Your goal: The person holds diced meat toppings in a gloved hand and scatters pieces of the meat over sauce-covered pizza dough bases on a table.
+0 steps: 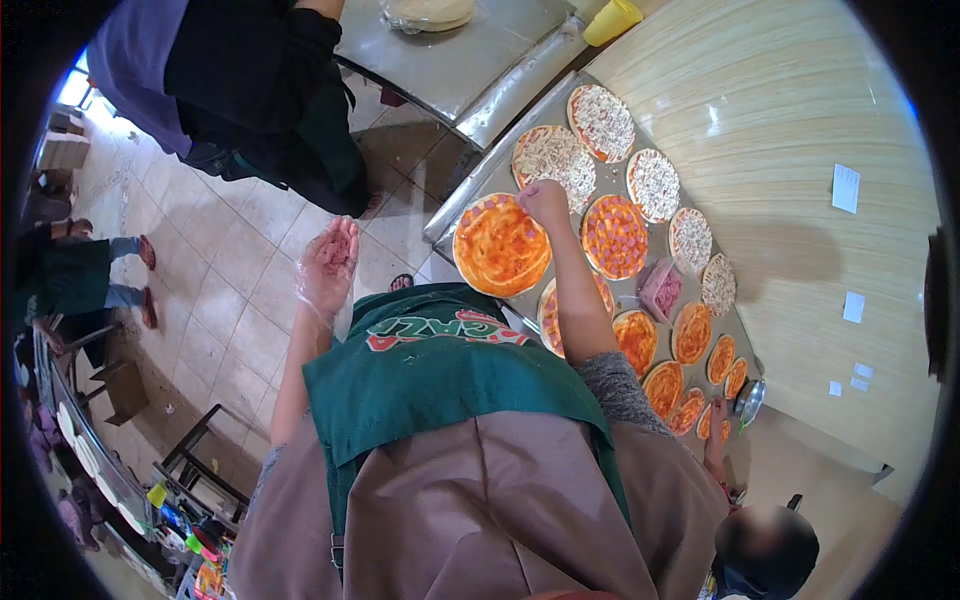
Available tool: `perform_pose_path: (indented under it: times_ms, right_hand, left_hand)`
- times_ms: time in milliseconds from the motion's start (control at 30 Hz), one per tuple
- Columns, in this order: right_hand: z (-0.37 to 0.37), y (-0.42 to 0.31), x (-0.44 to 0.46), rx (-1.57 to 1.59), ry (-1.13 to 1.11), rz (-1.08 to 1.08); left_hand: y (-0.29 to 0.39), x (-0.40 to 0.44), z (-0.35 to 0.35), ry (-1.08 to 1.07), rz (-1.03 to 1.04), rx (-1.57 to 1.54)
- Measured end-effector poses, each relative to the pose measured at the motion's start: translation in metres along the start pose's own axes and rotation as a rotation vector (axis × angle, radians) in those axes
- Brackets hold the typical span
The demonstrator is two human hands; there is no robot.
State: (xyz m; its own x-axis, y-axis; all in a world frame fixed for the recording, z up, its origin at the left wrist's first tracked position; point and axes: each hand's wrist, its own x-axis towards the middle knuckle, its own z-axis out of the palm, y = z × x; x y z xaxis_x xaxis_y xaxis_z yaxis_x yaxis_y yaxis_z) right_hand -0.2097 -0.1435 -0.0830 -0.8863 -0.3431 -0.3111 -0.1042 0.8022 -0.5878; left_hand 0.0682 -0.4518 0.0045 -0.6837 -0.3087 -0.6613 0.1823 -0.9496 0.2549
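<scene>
My left hand [328, 262], in a clear plastic glove, is cupped palm up over the floor and holds a heap of pink chopped meat. Above the upper right edge of a sauced pizza [502, 250] is my right hand [545, 204], its fingers bent together; anything between them is hidden. Pink pieces lie along that pizza's top edge. Just right of it sits a pizza with pink and yellow pieces [615, 237]. A cheese-covered pizza [553, 165] lies behind my right hand. Farther right, a clear container [662, 290] holds more pink meat.
Several other pizzas cover the metal table [490, 180]. A person in dark clothes [260, 90] stands at the upper left, beside another metal table [450, 60]. Another person's hand [717, 420] is near the small pizzas, by a metal bowl [750, 402]. A yellow cup [612, 22] is at the top.
</scene>
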Motion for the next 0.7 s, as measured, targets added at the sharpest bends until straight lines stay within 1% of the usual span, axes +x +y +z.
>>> perform_pose_path:
  times_ms: [100,200,300,400,500,600,700]
  right_hand:
    - [-0.002,-0.014,-0.009,-0.263,0.13,-0.003]
    - [-0.022,-0.036,-0.024,-0.257,0.117,0.031]
    - [-0.015,0.002,-0.013,0.001,0.266,-0.109]
    - [-0.017,0.022,-0.011,0.42,0.073,0.094]
    - [-0.016,0.02,-0.017,0.546,0.119,0.162]
    - [-0.019,0.001,-0.029,0.458,0.175,0.199]
    - [-0.017,0.0,-0.03,0.126,0.288,0.081]
  left_hand:
    - [0.0,0.006,-0.007,-0.008,-0.004,-0.008]
    - [0.002,0.003,-0.006,-0.011,-0.005,-0.015]
    - [0.0,-0.002,0.001,0.013,0.016,0.02]
    - [-0.001,-0.003,0.0,-0.02,0.001,0.01]
    - [-0.007,0.0,0.003,-0.018,-0.034,0.047]
    - [-0.018,0.004,0.01,-0.056,-0.085,0.085]
    - [-0.03,0.004,0.02,-0.097,-0.135,0.191]
